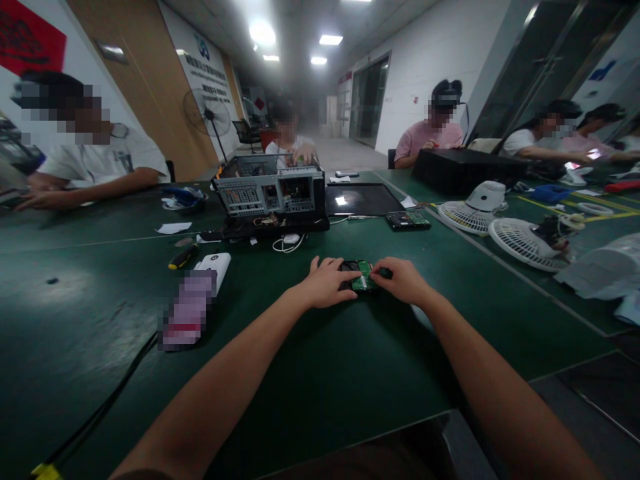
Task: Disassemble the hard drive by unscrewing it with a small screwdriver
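A small hard drive (363,280) with a green circuit board lies on the green table, board side up. My left hand (327,281) rests over its left part, fingers spread and pressing on the drive and board. My right hand (403,279) is closed in a pinch at the board's right edge. Something small and dark shows between those fingers, but its kind is hidden. Beyond my hands lies another hard drive (409,220), next to a dark flat panel (363,199).
An open computer case (270,190) stands ahead, a white cable (287,245) before it. Left are a yellow-black screwdriver (183,257) and a white power bank (220,267) with a blurred purple object. White fan parts (470,210) lie right. Several people sit around the table.
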Motion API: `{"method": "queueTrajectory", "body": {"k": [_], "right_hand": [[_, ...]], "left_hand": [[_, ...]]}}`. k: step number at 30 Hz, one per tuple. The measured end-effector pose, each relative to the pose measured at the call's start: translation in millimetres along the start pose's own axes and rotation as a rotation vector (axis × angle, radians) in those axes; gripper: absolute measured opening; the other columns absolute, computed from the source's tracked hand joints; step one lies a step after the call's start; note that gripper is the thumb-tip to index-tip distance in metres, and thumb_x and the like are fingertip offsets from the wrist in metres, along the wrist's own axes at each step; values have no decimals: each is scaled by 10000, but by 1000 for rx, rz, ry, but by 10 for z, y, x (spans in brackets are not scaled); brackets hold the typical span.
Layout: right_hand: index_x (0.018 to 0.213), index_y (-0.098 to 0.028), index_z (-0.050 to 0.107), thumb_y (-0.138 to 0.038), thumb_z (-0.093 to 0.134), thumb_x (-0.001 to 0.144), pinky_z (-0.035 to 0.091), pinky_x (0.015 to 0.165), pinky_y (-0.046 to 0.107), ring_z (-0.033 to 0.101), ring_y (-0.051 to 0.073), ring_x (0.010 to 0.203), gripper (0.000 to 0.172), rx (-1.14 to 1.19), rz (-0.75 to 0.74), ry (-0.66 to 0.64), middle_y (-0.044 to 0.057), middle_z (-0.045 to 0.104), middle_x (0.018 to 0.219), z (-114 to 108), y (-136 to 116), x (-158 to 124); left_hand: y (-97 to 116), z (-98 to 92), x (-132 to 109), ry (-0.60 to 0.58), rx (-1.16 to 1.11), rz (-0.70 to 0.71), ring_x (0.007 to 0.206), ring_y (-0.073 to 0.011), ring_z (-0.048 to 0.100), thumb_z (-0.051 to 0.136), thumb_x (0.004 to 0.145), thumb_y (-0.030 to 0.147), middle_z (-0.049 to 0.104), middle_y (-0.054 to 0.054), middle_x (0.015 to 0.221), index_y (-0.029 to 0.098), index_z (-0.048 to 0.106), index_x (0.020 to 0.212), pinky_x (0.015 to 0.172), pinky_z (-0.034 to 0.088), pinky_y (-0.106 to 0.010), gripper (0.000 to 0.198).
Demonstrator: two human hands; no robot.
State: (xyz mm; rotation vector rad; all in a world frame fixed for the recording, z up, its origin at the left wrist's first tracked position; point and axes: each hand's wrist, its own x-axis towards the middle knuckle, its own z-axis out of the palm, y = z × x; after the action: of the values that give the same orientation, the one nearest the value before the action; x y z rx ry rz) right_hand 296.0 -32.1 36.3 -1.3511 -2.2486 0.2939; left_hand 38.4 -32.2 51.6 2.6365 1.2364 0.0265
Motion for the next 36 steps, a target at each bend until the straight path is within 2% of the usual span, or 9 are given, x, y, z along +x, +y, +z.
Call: {"method": "queueTrajectory", "body": {"k": [11,16,19,22,24,26,31,36], "right_hand": [[911,-258,769,-314,662,890,507,812,355,701,223,865,122,28,27,29,40,772,955,-10,39,-15],[961,-246,756,-402,696,871,506,816,379,678,236,885,190,85,110,166,62,755,980,-87,38,-40],[1002,-244,733,-469,676,888,508,769,360,654,217,845,259,297,188,306,60,727,957,-129,66,-27],[974,-257,664,-546,657,898,503,675,315,631,180,754,299,760,268,451,29,685,885,-176,71,6],[965,-273,613,-568,693,872,515,682,306,639,171,769,319,1061,279,519,11,669,892,-218,53,26],[964,-285,586,-561,721,852,529,702,310,628,163,753,327,1260,277,533,-8,636,845,-258,26,39],[828,-269,535,-633,549,885,517,639,338,529,173,624,369,1406,278,489,-7,502,680,-252,-46,54],[752,-269,483,-547,478,860,491,639,369,485,199,625,298,1379,244,484,12,456,658,-193,-127,64]], "left_hand": [[-8,19,-6,16,0,9,1515,-421,263,472,945,707,324,-107,1655,475,416,1541,1171,129,-730,641],[-1,-4,-6,-11,-9,1,1520,-422,244,479,943,703,291,-77,1678,474,396,1552,1183,98,-723,656],[2,-14,-3,-21,-13,-11,1523,-428,231,477,941,710,264,-64,1691,471,397,1553,1188,87,-719,662],[3,-20,-5,-25,-16,-8,1524,-428,227,477,942,709,258,-71,1691,471,397,1552,1186,88,-719,660],[5,-22,-7,-23,-17,-3,1522,-426,233,473,945,706,269,-78,1684,471,399,1551,1184,96,-720,654],[11,-21,-10,-17,-15,-2,1514,-424,247,473,945,705,286,-84,1672,469,406,1549,1182,107,-718,652],[35,-5,-7,16,9,-8,1486,-418,285,475,951,688,331,-83,1642,451,427,1545,1189,135,-683,641],[50,4,-2,29,31,10,1441,-414,334,506,941,679,358,-71,1618,457,458,1526,1176,192,-640,628]]}}
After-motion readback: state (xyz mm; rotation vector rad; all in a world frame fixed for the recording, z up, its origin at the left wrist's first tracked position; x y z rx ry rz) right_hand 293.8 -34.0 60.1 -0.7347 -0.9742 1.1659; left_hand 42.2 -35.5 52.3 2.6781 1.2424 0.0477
